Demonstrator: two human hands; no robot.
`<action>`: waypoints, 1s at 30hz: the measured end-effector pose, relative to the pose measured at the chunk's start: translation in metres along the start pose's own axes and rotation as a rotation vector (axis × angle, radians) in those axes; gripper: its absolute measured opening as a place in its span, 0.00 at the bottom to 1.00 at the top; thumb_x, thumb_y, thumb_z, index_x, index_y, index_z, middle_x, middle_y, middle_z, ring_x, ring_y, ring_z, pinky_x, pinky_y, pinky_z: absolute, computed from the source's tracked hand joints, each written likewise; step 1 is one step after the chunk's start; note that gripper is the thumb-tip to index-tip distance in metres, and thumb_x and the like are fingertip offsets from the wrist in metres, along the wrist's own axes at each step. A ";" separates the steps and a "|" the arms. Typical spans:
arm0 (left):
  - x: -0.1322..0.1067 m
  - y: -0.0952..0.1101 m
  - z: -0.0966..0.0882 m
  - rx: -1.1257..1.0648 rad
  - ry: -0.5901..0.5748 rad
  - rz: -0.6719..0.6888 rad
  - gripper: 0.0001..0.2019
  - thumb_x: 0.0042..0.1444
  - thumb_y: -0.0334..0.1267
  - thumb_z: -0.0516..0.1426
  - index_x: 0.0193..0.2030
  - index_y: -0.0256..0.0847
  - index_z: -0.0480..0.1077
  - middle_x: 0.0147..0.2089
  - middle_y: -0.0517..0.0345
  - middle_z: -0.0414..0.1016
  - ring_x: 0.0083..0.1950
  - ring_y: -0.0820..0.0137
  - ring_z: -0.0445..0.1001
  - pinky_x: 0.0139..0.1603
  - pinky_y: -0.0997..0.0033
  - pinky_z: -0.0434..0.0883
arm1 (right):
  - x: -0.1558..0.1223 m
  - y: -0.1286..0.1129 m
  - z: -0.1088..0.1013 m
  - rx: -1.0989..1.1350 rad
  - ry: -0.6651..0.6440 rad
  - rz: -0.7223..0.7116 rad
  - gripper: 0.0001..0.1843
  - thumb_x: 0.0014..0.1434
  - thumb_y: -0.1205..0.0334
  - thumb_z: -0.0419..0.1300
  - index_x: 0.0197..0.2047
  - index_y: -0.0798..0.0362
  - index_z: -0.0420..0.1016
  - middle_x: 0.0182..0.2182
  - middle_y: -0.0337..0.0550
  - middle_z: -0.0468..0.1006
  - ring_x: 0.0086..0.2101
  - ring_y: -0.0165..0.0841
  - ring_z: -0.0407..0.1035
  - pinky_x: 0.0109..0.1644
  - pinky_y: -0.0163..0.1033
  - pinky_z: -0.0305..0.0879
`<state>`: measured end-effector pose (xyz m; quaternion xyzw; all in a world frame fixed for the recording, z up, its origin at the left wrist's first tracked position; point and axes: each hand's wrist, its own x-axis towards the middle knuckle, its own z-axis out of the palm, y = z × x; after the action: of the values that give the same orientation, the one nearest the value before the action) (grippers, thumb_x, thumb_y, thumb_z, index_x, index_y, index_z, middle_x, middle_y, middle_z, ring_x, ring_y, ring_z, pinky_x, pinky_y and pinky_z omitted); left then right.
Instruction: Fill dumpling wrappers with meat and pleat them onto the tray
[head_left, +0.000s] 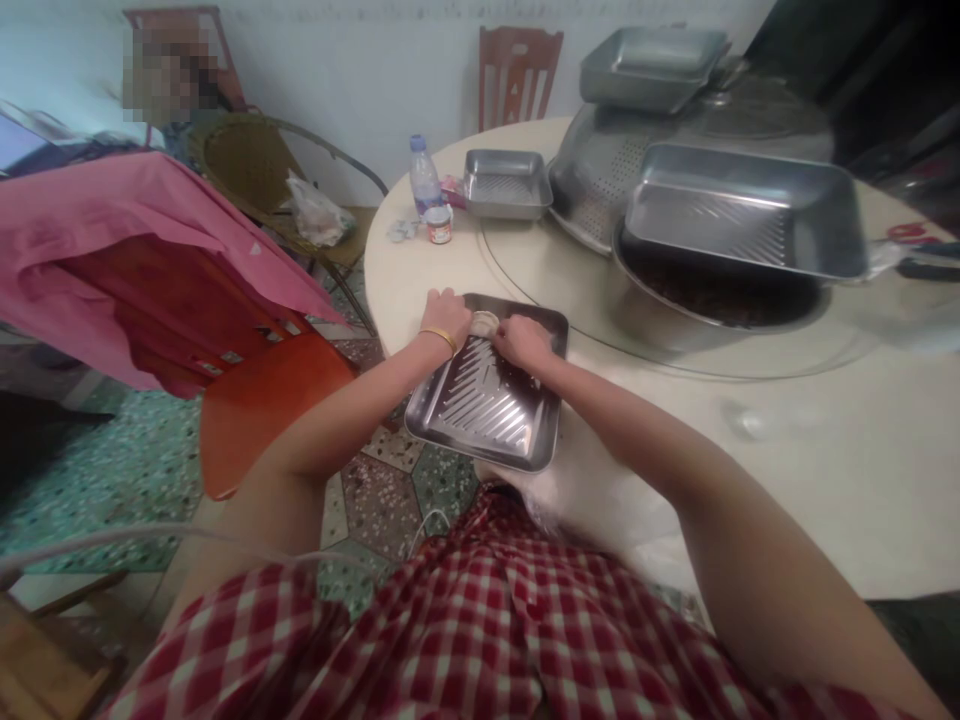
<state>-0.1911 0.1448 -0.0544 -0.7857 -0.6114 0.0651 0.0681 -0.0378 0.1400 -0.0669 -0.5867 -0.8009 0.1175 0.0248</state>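
Shirt (pixel 480 620): red-and-white check, lowest in the head view.
Ribbed tray (pixel 480 400): steel, at the table's near edge, its near corner jutting past the edge.
Left hand (pixel 446 315): on the tray's far-left corner, fingers curled downward; whether they grip anything cannot be told. 1 yellow bangle (pixel 439 337) on the wrist.
Right hand (pixel 523 342): inside the tray's far end, fingers bent down; grip cannot be told.
Pale disc (pixel 484 322): 1 piece, at the tray's far rim between the 2 hands, touching both.
Table (pixel 825 450): round, cream-coloured.
Orange chair (pixel 262 390): left of the table, draped with pink cloth (pixel 112 230).
Large tray (pixel 742 215): rests on a dark-filled basin (pixel 720 295).
Bottle (pixel 424 180): upright, just beside a red-lidded jar (pixel 439 225).
Small tray (pixel 506 185): near the bottle, beside a colander (pixel 600 180).
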 end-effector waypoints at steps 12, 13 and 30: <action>-0.001 0.003 -0.004 -0.005 -0.014 0.002 0.13 0.62 0.35 0.51 0.43 0.39 0.78 0.47 0.42 0.78 0.55 0.52 0.66 0.54 0.52 0.57 | -0.003 0.002 0.000 0.038 0.014 0.027 0.18 0.65 0.61 0.50 0.47 0.54 0.81 0.49 0.55 0.81 0.49 0.43 0.77 0.48 0.40 0.70; -0.001 0.002 -0.004 -0.008 -0.016 -0.001 0.12 0.62 0.35 0.52 0.42 0.39 0.78 0.47 0.42 0.78 0.55 0.51 0.66 0.54 0.52 0.57 | -0.003 0.002 0.000 0.042 0.010 0.030 0.18 0.65 0.60 0.50 0.46 0.55 0.81 0.48 0.55 0.82 0.48 0.43 0.77 0.48 0.39 0.70; 0.002 -0.001 -0.002 -0.048 0.035 0.028 0.14 0.63 0.40 0.52 0.43 0.40 0.78 0.44 0.42 0.80 0.53 0.50 0.68 0.49 0.51 0.57 | 0.000 -0.004 0.002 0.072 0.007 0.006 0.17 0.66 0.60 0.51 0.49 0.53 0.79 0.50 0.55 0.81 0.51 0.42 0.75 0.51 0.39 0.69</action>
<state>-0.1916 0.1466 -0.0521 -0.7966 -0.6005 0.0374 0.0589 -0.0421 0.1382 -0.0678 -0.5882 -0.7943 0.1441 0.0484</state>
